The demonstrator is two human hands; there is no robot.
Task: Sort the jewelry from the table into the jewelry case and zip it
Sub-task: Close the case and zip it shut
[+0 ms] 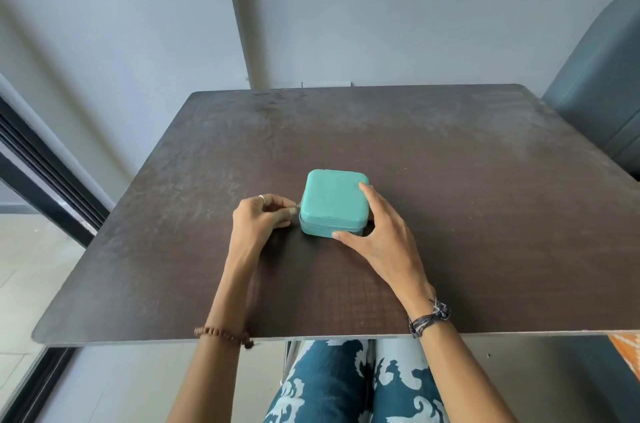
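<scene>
Jewelry case lid down, mid-table; no loose jewelry visible; left hand pinches zipper pull at case's left side; right hand spread, steadying case; zipping seemingly nearly finished.

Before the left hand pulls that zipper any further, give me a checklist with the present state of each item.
1. Lid of the jewelry case down flat on its base: ok.
2. Right hand steadying the case, fingers on the lid and thumb against the front wall: ok.
3. Left hand pinching the zipper pull at the case's left side: ok, though the pull is tiny and barely visible.
4. No loose jewelry in view on the table: ok.
5. Zipper closed along the front: looks ok; round the left and back sides, cannot tell.
6. Nothing caught in the zipper seam: cannot tell.
</scene>
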